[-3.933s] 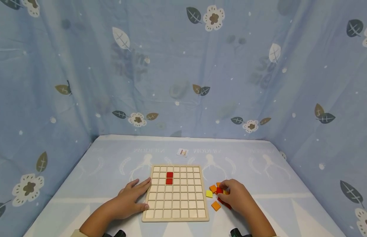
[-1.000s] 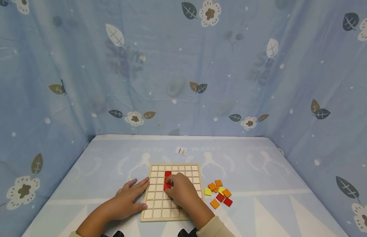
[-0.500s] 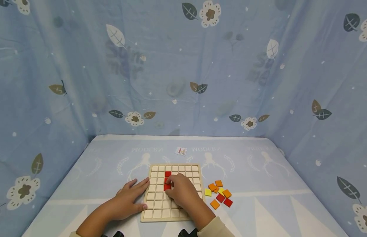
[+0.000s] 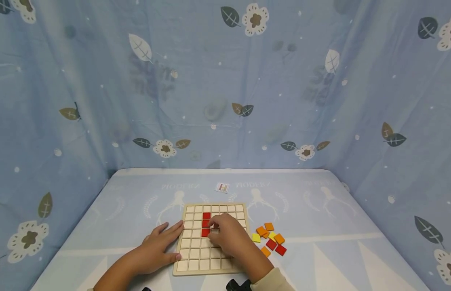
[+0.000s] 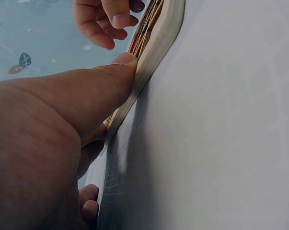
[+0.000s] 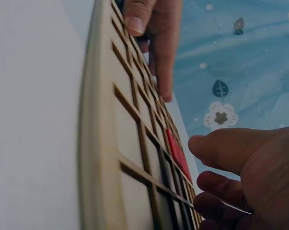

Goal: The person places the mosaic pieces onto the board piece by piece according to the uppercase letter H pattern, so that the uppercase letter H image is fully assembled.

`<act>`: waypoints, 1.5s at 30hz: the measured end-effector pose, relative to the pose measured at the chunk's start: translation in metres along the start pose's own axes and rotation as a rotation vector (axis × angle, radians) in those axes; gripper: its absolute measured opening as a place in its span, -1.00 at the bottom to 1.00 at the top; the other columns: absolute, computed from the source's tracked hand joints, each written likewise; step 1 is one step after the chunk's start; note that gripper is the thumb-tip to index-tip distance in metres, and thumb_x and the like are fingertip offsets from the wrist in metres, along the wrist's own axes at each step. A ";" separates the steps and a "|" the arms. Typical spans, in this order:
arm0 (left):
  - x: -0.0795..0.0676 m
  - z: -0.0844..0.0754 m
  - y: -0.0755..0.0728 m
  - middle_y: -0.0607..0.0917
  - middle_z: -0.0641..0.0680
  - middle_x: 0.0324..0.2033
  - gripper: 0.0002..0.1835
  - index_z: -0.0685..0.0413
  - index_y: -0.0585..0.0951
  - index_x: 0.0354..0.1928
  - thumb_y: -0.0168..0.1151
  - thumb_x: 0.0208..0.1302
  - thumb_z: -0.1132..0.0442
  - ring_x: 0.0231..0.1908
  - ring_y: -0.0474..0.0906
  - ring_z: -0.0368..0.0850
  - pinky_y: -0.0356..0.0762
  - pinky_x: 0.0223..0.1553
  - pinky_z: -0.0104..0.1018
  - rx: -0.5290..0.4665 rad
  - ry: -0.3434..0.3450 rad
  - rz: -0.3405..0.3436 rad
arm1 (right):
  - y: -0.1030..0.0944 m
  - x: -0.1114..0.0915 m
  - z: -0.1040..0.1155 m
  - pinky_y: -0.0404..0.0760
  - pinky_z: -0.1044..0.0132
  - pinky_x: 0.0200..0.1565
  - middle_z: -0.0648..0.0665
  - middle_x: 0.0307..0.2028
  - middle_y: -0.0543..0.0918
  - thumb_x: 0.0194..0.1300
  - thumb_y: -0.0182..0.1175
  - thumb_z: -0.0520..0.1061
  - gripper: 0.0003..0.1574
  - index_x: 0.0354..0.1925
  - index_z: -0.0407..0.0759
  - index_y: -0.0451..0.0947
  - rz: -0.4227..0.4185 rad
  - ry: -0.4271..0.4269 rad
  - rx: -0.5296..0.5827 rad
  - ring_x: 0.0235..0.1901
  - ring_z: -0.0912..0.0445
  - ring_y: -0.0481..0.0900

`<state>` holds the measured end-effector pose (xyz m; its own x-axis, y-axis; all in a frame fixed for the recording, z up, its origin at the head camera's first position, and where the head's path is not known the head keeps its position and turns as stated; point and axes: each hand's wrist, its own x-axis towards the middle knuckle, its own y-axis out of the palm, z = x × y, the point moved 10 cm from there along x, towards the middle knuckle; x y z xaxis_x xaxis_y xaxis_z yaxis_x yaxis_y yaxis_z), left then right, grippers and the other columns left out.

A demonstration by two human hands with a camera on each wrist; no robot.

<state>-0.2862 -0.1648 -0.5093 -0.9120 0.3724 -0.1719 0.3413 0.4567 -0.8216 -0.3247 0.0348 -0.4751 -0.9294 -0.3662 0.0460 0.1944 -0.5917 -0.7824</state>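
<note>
A wooden grid board (image 4: 196, 272) lies flat on the table, with three red square tiles (image 4: 205, 233) set in one column of its cells. My left hand (image 4: 156, 250) rests at the board's left edge, fingers extended along the side and thumb on the rim, as the left wrist view also shows. Over the board, just right of the lowest red tile, is my right hand (image 4: 230, 236). In the right wrist view its thumb and fingers stand apart from the red tiles (image 6: 178, 154), with nothing between them. The right hand covers several cells in the head view.
Loose orange tiles (image 4: 269, 226), yellow tiles (image 4: 256, 237) and red tiles (image 4: 281, 250) lie scattered right of the board. A small printed card (image 4: 222, 187) lies behind it. A patterned blue curtain (image 4: 218, 89) hangs around the table.
Earlier the right hand was among the loose tiles and two red tiles were on the board; a third now sits below them. The right hand has just drawn slightly rightward off it.
</note>
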 end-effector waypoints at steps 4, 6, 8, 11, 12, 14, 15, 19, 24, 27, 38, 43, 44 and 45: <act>0.000 0.000 0.000 0.07 -0.24 0.66 -0.02 -0.24 0.22 0.65 0.39 0.27 -0.29 0.63 -0.18 0.37 -0.13 0.39 0.64 0.007 -0.001 0.008 | -0.011 -0.005 -0.006 0.60 0.17 -0.12 0.07 -0.17 0.64 0.35 0.41 -0.09 -0.80 -0.05 0.01 0.73 -0.013 0.008 -0.008 -0.21 0.18 0.54; 0.000 0.000 -0.001 0.07 -0.24 0.66 -0.02 -0.23 0.23 0.65 0.40 0.26 -0.29 0.63 -0.17 0.37 -0.12 0.39 0.64 0.011 -0.005 0.008 | -0.016 -0.007 -0.010 0.61 0.16 -0.12 0.06 -0.15 0.65 0.36 0.41 -0.07 -0.80 -0.04 0.01 0.73 -0.022 0.013 -0.007 -0.20 0.17 0.55; -0.001 0.000 -0.002 0.07 -0.23 0.66 -0.02 -0.22 0.23 0.65 0.41 0.26 -0.28 0.63 -0.18 0.37 -0.13 0.39 0.63 0.011 -0.010 0.007 | -0.020 -0.009 -0.013 0.61 0.15 -0.12 0.05 -0.14 0.65 0.37 0.41 -0.07 -0.79 -0.04 0.00 0.72 -0.027 0.012 -0.006 -0.21 0.16 0.56; -0.001 0.000 -0.003 0.07 -0.22 0.66 -0.02 -0.21 0.23 0.65 0.41 0.26 -0.27 0.63 -0.18 0.38 -0.14 0.38 0.65 0.004 -0.009 0.005 | -0.026 -0.012 -0.019 0.62 0.14 -0.11 0.05 -0.13 0.66 0.37 0.40 -0.07 -0.78 -0.02 -0.01 0.72 -0.027 0.009 -0.012 -0.20 0.15 0.56; -0.001 0.000 -0.002 0.07 -0.22 0.66 -0.02 -0.21 0.23 0.65 0.40 0.27 -0.27 0.63 -0.19 0.37 -0.14 0.38 0.65 0.001 -0.006 0.006 | -0.028 -0.014 -0.022 0.61 0.14 -0.11 0.04 -0.13 0.65 0.37 0.39 -0.08 -0.78 -0.02 -0.02 0.72 -0.024 0.008 -0.013 -0.20 0.15 0.56; -0.001 0.000 -0.001 0.07 -0.22 0.66 -0.02 -0.21 0.22 0.65 0.40 0.28 -0.28 0.63 -0.19 0.38 -0.14 0.37 0.66 -0.006 0.003 0.008 | -0.031 -0.018 -0.028 0.60 0.15 -0.12 0.05 -0.13 0.64 0.36 0.39 -0.07 -0.77 -0.01 0.00 0.72 -0.006 0.017 -0.015 -0.21 0.15 0.54; -0.001 0.001 0.000 0.07 -0.22 0.66 -0.02 -0.21 0.22 0.65 0.39 0.28 -0.28 0.63 -0.18 0.39 -0.14 0.37 0.66 -0.008 0.007 0.008 | -0.032 -0.021 -0.032 0.59 0.15 -0.13 0.05 -0.12 0.64 0.36 0.39 -0.07 -0.77 -0.01 0.01 0.72 0.003 0.023 -0.012 -0.21 0.15 0.53; -0.001 0.000 0.002 0.06 -0.22 0.66 -0.02 -0.21 0.22 0.65 0.39 0.28 -0.28 0.63 -0.18 0.40 -0.13 0.38 0.65 -0.003 0.015 0.012 | -0.040 -0.033 -0.045 0.57 0.17 -0.18 0.04 -0.12 0.61 0.36 0.41 -0.07 -0.79 -0.04 0.01 0.71 0.034 0.029 0.019 -0.20 0.14 0.51; -0.001 -0.002 -0.001 0.06 -0.21 0.67 -0.02 -0.20 0.21 0.65 0.39 0.29 -0.27 0.63 -0.19 0.39 -0.13 0.38 0.65 0.005 0.014 0.010 | -0.054 -0.043 -0.063 0.60 0.08 -0.19 0.02 -0.17 0.58 0.36 0.43 -0.08 -0.81 -0.07 0.01 0.69 0.043 0.049 0.030 -0.25 0.14 0.51; -0.001 -0.001 -0.001 0.06 -0.21 0.67 -0.02 -0.20 0.21 0.65 0.39 0.29 -0.27 0.63 -0.19 0.38 -0.13 0.38 0.65 0.005 0.009 0.007 | -0.061 -0.049 -0.074 0.59 0.12 -0.19 0.03 -0.19 0.57 0.33 0.45 -0.08 -0.82 -0.11 0.02 0.68 0.053 0.075 0.011 -0.26 0.13 0.50; -0.002 -0.003 -0.001 0.06 -0.21 0.66 -0.02 -0.20 0.22 0.65 0.39 0.29 -0.27 0.63 -0.18 0.38 -0.13 0.38 0.65 0.005 0.016 0.000 | -0.088 -0.079 -0.115 0.52 0.06 0.08 0.22 -0.10 0.63 0.18 0.56 -0.07 -0.69 -0.18 0.26 0.67 0.051 0.171 -0.111 0.02 0.08 0.42; -0.002 -0.002 -0.001 0.06 -0.21 0.67 -0.02 -0.21 0.20 0.66 0.38 0.29 -0.28 0.63 -0.19 0.38 -0.13 0.39 0.64 0.009 0.010 0.008 | -0.095 -0.088 -0.127 0.53 -0.01 0.16 0.18 -0.03 0.65 0.11 0.62 -0.04 -0.63 -0.17 0.31 0.69 0.037 0.216 -0.128 0.06 0.05 0.44; -0.001 -0.002 -0.001 0.05 -0.21 0.67 -0.02 -0.21 0.20 0.66 0.38 0.29 -0.28 0.63 -0.19 0.38 -0.13 0.39 0.64 0.008 0.008 0.009 | -0.095 -0.089 -0.128 0.54 -0.01 0.16 0.18 -0.02 0.65 0.11 0.62 -0.05 -0.62 -0.17 0.31 0.70 0.035 0.218 -0.130 0.06 0.05 0.44; -0.001 -0.002 -0.001 0.05 -0.21 0.67 -0.02 -0.21 0.20 0.66 0.38 0.29 -0.28 0.63 -0.19 0.38 -0.13 0.39 0.64 0.007 0.007 0.011 | -0.096 -0.089 -0.129 0.55 -0.01 0.16 0.17 -0.01 0.65 0.10 0.63 -0.05 -0.61 -0.16 0.31 0.70 0.035 0.221 -0.132 0.06 0.05 0.44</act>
<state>-0.2849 -0.1638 -0.5075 -0.9067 0.3831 -0.1765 0.3493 0.4473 -0.8234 -0.3005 0.2167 -0.4845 -0.9717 -0.2100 -0.1079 0.1981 -0.4770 -0.8563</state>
